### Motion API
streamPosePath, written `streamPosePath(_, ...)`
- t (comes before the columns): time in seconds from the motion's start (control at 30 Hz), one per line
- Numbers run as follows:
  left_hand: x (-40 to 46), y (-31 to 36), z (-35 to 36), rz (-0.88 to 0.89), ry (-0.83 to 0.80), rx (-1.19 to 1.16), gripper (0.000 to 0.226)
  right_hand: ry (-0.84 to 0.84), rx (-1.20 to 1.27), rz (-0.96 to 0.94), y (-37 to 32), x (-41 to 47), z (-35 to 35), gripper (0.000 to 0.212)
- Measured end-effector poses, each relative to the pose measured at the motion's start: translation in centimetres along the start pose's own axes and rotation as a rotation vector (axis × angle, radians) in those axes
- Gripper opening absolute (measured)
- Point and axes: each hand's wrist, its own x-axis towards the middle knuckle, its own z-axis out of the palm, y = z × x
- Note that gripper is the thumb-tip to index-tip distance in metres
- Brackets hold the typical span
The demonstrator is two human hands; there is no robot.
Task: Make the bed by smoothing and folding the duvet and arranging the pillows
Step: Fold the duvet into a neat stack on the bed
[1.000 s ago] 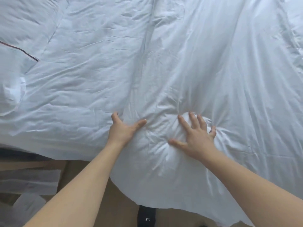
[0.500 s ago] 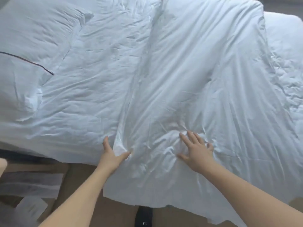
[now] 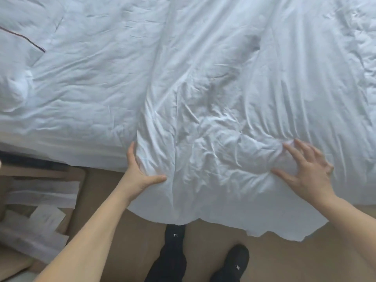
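Spread wider apart since half a second ago: left hand (image 3: 138, 176) now cupping the duvet (image 3: 203, 98) fold at the bed's near edge, thumb pinching cloth; right hand (image 3: 307, 176) flat, fingers splayed, pressing the bunched ridge. Probably still mid-smoothing. Risks dragging the overhanging hem toward the tan floor (image 3: 114, 202), or pushing creases sideways instead of out. Left of the duvet, a pillow (image 3: 18, 58) with dark piping; below its hem, black shoes (image 3: 234, 263).

My arms are bare to the elbow with no sleeves, and nearer me than the duvet's (image 3: 203, 98) hanging edge I wear black trousers (image 3: 171, 259) and black shoes (image 3: 234, 263) with small pale marks.
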Motion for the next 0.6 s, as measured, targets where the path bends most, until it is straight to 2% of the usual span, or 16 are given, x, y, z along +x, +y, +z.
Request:
streamPosePath(0.13, 0.8, -0.4, 2.0, 0.032, -0.023, 0.045, 0.132, 0.175, 0.206, 0.317, 3.4, -0.3, -0.8, 0.081)
streamPosePath(0.23, 0.3, -1.3, 2.5, 0.075, 0.031, 0.024, 0.132, 0.182, 0.220, 0.341, 5.2, -1.1, -0.5, 0.092)
streamPosePath(0.3, -0.6, -1.1, 2.6, -0.006, 0.087, -0.071, 0.136, 0.202, 0.240, 0.352, 6.0, -1.1, -0.7, 0.095)
streamPosePath(0.4, -2.0, 0.5, 3.7, -0.092, 0.039, -0.248, 0.118, 0.249, 0.368, 0.503, 7.5, -1.7, -0.9, 0.099)
streamPosePath(0.47, -3.5, 2.1, 5.0, -0.063, 0.007, -0.252, 0.100, 0.227, 0.622, 0.634, 9.0, -2.6, -0.6, 0.114)
streamPosePath(0.53, -5.0, 3.7, 6.4, 0.003, -0.024, -0.191, 0.098, 0.170, 0.837, 0.691, 10.1, -3.8, -0.4, 0.124)
streamPosePath(0.6, -6.0, 4.8, 7.5, 0.040, -0.072, -0.125, 0.107, 0.106, 0.884, 0.633, 11.8, -4.5, -0.3, 0.113)
